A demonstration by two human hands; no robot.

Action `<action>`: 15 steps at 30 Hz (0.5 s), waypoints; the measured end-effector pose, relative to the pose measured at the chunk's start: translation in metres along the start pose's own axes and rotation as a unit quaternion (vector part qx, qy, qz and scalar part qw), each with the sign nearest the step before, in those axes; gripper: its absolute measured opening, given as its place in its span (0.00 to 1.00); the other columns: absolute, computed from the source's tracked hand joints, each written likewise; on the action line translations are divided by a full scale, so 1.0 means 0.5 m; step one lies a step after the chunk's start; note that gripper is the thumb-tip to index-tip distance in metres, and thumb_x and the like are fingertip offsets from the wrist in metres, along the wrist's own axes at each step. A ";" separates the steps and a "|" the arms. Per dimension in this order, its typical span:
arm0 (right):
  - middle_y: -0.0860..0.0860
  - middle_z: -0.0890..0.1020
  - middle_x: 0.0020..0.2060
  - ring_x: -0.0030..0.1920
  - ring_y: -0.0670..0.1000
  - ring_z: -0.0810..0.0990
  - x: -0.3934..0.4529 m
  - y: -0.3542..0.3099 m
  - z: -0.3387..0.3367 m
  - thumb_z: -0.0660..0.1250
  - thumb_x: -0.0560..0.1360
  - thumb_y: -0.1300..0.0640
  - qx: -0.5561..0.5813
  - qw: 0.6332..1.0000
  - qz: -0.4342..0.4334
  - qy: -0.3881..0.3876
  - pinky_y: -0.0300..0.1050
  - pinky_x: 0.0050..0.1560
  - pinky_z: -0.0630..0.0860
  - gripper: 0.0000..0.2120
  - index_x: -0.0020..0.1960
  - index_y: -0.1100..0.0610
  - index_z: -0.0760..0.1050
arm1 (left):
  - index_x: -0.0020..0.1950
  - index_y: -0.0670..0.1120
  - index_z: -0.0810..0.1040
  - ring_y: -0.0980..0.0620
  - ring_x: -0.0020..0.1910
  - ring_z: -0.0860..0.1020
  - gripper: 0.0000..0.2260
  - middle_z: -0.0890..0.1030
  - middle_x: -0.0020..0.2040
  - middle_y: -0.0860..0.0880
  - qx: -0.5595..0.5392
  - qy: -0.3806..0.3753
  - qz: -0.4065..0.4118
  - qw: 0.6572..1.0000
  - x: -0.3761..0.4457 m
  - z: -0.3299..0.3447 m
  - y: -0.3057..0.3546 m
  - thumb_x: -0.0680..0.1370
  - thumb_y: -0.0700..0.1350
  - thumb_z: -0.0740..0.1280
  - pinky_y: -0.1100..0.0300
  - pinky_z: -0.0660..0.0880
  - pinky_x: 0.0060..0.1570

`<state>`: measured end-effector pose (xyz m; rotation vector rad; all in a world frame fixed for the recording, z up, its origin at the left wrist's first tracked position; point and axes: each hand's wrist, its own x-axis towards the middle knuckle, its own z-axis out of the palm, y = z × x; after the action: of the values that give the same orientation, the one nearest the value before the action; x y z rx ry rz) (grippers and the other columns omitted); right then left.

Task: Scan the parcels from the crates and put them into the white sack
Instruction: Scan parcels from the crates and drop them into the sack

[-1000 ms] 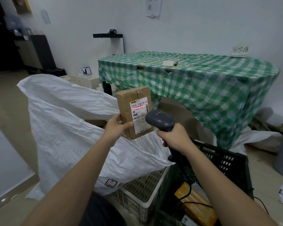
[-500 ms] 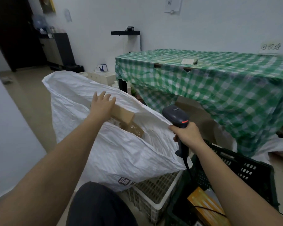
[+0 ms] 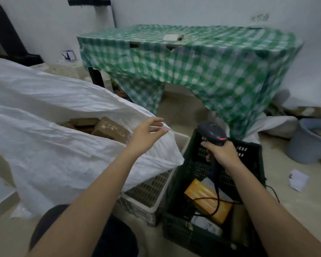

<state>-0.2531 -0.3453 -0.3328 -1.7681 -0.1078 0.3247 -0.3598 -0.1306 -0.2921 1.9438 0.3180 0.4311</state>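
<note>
White woven sack (image 3: pixel 50 154) lies open on the left, and brown cardboard parcels (image 3: pixel 110 129) are inside its mouth. The left hand (image 3: pixel 146 133) is above the sack's edge with relaxed fingers and holds nothing. The right hand (image 3: pixel 221 153) grips the handle of a black scanner (image 3: pixel 212 133) above the black crate (image 3: pixel 248 151); a red light shows on the scanner. In the black crate lie an orange box (image 3: pixel 206 201) and other parcels, with the scanner's cable across them. Between sack and black crate stands a white crate (image 3: pixel 146 195), partly under the sack. Behind is a table with green checked cloth (image 3: pixel 211 71), and a grey bucket (image 3: pixel 308 141) is at the right.
</note>
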 end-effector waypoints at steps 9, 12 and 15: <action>0.55 0.78 0.30 0.30 0.52 0.76 0.044 0.264 -0.147 0.73 0.73 0.62 -0.003 0.989 0.111 0.099 0.43 0.31 0.72 0.05 0.43 0.59 0.76 | 0.63 0.48 0.75 0.54 0.55 0.77 0.17 0.78 0.53 0.53 0.007 -0.205 -0.123 0.971 -0.010 0.379 -0.185 0.76 0.47 0.71 0.64 0.73 0.54; 0.54 0.79 0.32 0.33 0.51 0.77 0.081 0.352 -0.161 0.73 0.72 0.64 -0.010 0.984 0.143 0.104 0.43 0.35 0.72 0.05 0.45 0.60 0.78 | 0.66 0.46 0.73 0.51 0.59 0.75 0.19 0.77 0.59 0.49 0.052 -0.223 -0.190 0.955 -0.003 0.461 -0.261 0.77 0.48 0.70 0.60 0.71 0.56; 0.55 0.81 0.35 0.36 0.53 0.78 0.116 0.436 -0.168 0.75 0.70 0.65 -0.018 0.979 0.177 0.099 0.48 0.41 0.74 0.05 0.42 0.59 0.79 | 0.69 0.46 0.71 0.49 0.64 0.73 0.21 0.75 0.65 0.48 0.105 -0.225 -0.234 0.940 0.007 0.520 -0.339 0.77 0.48 0.69 0.61 0.68 0.55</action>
<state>-0.1972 -0.4589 -0.5374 -1.8442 0.3504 0.4015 -0.2471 -0.2756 -0.5424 2.0231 0.5241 -0.3712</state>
